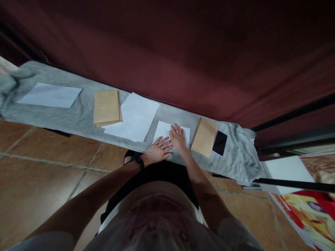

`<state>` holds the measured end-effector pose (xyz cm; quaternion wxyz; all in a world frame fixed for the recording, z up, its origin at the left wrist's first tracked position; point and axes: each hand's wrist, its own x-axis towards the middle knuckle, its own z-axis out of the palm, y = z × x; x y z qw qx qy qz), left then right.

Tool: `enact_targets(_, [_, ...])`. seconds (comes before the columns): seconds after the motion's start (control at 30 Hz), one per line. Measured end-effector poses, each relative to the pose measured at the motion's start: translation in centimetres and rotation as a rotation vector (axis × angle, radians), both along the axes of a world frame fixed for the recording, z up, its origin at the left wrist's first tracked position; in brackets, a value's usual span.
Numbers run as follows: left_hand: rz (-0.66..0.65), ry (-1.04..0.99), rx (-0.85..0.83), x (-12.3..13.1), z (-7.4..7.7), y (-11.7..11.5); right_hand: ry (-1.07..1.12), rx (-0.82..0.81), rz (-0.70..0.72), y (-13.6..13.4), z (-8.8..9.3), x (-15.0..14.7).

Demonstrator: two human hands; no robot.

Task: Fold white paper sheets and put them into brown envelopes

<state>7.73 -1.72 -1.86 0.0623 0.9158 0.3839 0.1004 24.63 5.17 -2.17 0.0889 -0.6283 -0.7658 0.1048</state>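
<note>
A white sheet of paper (162,129), seemingly folded, lies in front of me on the cloth. My right hand (178,138) rests flat on its middle, fingers stretched out. At the sheet's near left edge is my left hand (157,150), palm down with fingers spread; it wears a dark wristband (140,162). Neither hand grips anything. To the right sits a stack of brown envelopes (205,136), close to my right hand. Left of my hands, larger creased white sheets (138,116) overlap one another. The paper beneath my palms is partly hidden.
A grey cloth (86,118) covers the long narrow surface. Another brown envelope stack (106,107) and a white paper stack (51,95) lie leftward. A dark phone (220,143) touches the right envelopes. A dark red curtain-like backing (167,66) rises behind. Tiled floor (47,174) shows below.
</note>
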Motion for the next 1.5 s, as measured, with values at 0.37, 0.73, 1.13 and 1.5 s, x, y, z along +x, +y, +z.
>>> enact_targets(0.37, [-0.001,0.000,0.000,0.0,0.0,-0.2,0.008,0.120,0.064,-7.0,-1.5,1.4])
enact_targets(0.73, [-0.022,-0.006,0.057,-0.1,-0.4,-0.1,-0.010,0.218,0.052,-10.2,-1.5,2.0])
enact_targets(1.13, [0.182,-0.021,0.049,-1.2,-1.3,-1.4,-0.028,0.256,-0.021,-13.1,-1.9,2.9])
enact_targets(1.5, [0.369,-0.057,0.054,-1.2,-1.0,-1.4,-0.042,0.255,-0.071,-15.3,-2.2,4.1])
